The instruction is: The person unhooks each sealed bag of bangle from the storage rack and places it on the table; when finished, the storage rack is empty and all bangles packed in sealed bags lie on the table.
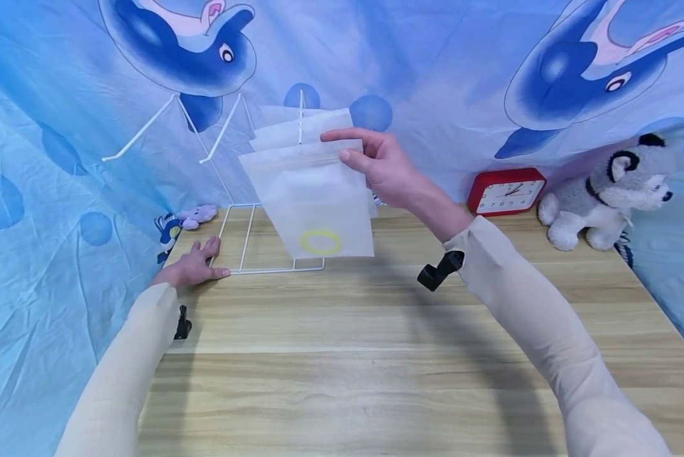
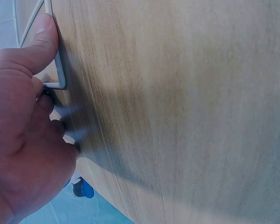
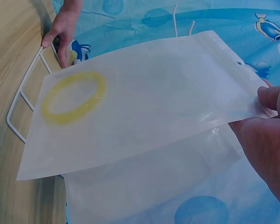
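My right hand (image 1: 390, 168) pinches the upper right corner of a frosted zip bag (image 1: 313, 197), thumb in front and fingers behind. A yellow ring (image 1: 321, 242) shows through near the bag's bottom; the right wrist view shows the same ring (image 3: 74, 98) large. Behind it, more frosted bags (image 1: 301, 127) hang around a prong of a white wire rack (image 1: 244, 241). The prong's near end meets the top of the front bag. At the rack's front left base corner, my left hand (image 1: 193, 263) rests with fingers spread, thumb (image 2: 45, 37) pressing on the wire.
Two more prongs (image 1: 221, 130) of the rack jut forward at left. A red clock (image 1: 507, 192) and a plush husky (image 1: 610, 190) stand at the back right of the wooden table (image 1: 370, 355). A small purple plush (image 1: 197, 216) lies behind the left hand. A dolphin-print curtain (image 1: 433, 76) encloses the back.
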### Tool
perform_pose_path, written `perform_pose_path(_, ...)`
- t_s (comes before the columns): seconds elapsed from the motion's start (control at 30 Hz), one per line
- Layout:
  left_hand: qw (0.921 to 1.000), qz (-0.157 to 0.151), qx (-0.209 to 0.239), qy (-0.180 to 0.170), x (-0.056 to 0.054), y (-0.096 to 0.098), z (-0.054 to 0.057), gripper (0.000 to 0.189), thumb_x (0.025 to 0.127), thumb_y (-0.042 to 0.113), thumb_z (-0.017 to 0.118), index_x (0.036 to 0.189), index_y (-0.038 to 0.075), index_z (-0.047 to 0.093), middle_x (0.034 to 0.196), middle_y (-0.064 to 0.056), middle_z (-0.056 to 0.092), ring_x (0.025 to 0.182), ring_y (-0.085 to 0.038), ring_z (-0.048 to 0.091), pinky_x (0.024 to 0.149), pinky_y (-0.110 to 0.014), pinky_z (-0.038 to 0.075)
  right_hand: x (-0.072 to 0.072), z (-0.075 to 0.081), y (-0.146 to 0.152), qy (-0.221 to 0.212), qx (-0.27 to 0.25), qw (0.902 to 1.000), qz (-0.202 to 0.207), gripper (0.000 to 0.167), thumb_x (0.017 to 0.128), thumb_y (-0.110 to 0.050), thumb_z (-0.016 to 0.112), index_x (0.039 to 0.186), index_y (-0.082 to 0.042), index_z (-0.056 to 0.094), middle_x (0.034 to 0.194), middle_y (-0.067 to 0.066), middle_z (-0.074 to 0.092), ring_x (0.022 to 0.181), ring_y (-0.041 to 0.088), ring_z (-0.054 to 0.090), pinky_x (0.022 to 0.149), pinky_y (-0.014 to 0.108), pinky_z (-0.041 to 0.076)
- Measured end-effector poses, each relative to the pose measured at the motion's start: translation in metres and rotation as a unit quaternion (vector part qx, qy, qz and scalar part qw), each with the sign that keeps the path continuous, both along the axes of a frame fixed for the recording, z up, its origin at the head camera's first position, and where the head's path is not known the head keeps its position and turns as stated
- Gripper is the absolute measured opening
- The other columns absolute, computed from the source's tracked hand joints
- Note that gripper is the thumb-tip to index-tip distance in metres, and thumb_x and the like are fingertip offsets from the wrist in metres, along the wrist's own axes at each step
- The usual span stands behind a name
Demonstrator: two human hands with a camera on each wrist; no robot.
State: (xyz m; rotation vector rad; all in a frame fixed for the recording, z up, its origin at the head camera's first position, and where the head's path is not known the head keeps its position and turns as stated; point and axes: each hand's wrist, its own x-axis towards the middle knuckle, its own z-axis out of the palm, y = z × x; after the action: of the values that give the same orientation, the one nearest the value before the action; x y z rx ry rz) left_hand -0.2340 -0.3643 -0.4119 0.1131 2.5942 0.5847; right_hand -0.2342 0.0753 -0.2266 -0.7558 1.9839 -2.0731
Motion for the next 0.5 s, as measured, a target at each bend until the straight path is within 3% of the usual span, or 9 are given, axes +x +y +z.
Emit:
perform_pose_path(0.03,1.0,-0.001,0.003,0.001,0.0,0.0,0.001,0.108,0.093,0.053,0.064,0.157,0.002,-0.007,0.156,-0.036,-0.015,0.134,-0.067,-0.013,0.1,-0.08,-0.004,0.001,0.001,0.001,-0.006,-0.016,0.9998,0.009,0.032,0.102,-0.003,0.055,0.132,-0.008,0.065,0.067,0.005,0.051,0.05,0.017,0.051,0.053,0.021,0.047)
perform_pose_path(0.1,1.0,-0.001,0.007,0.003,0.001,0.0,0.001,0.11,0.092,0.055,0.064,0.157,0.003,-0.006,0.157,-0.034,-0.015,0.135,-0.066,-0.013,0.101,-0.08,-0.004,0.002,0.001,0.005,-0.011,-0.048,0.9984,0.027,0.031,0.102,0.0,0.053,0.131,-0.004,0.064,0.091,0.013,0.065,0.075,0.024,0.068,0.073,0.031,0.058)
perform_pose_path(0.17,1.0,0.0,0.009,0.001,0.001,0.001,0.002,0.11,0.091,0.057,0.064,0.157,0.002,-0.006,0.159,-0.032,-0.014,0.136,-0.064,-0.014,0.101,-0.08,-0.005,0.003,0.002,0.01,-0.013,-0.073,0.9964,0.042,0.031,0.102,0.002,0.051,0.13,-0.002,0.065,0.117,0.018,0.065,0.101,0.033,0.068,0.084,0.044,0.057)
perform_pose_path(0.23,0.9999,0.001,0.011,-0.001,0.001,0.002,0.003,0.111,0.091,0.057,0.064,0.157,0.002,-0.006,0.159,-0.031,-0.014,0.137,-0.063,-0.015,0.101,-0.079,-0.006,0.004,0.001,0.017,-0.003,-0.08,0.9955,0.05,0.03,0.102,0.003,0.051,0.127,-0.003,0.067,0.119,0.019,0.064,0.103,0.034,0.067,0.084,0.044,0.057)
perform_pose_path(0.4,1.0,0.003,0.006,-0.001,0.001,0.003,0.004,0.108,0.093,0.053,0.064,0.157,0.001,-0.006,0.158,-0.033,-0.016,0.136,-0.064,-0.015,0.101,-0.079,-0.005,0.004,-0.002,0.037,0.01,-0.099,0.993,0.064,0.032,0.101,0.006,0.05,0.121,-0.007,0.072,0.092,0.015,0.066,0.093,0.029,0.069,0.074,0.033,0.058)
perform_pose_path(0.5,1.0,0.002,0.0,0.002,0.002,0.004,0.004,0.105,0.095,0.049,0.064,0.156,0.0,-0.006,0.159,-0.031,-0.015,0.137,-0.062,-0.016,0.102,-0.078,-0.005,0.005,-0.004,0.048,0.015,-0.097,0.9933,0.06,0.033,0.101,0.006,0.05,0.118,-0.009,0.074,0.064,0.007,0.052,0.068,0.019,0.064,0.062,0.024,0.052)
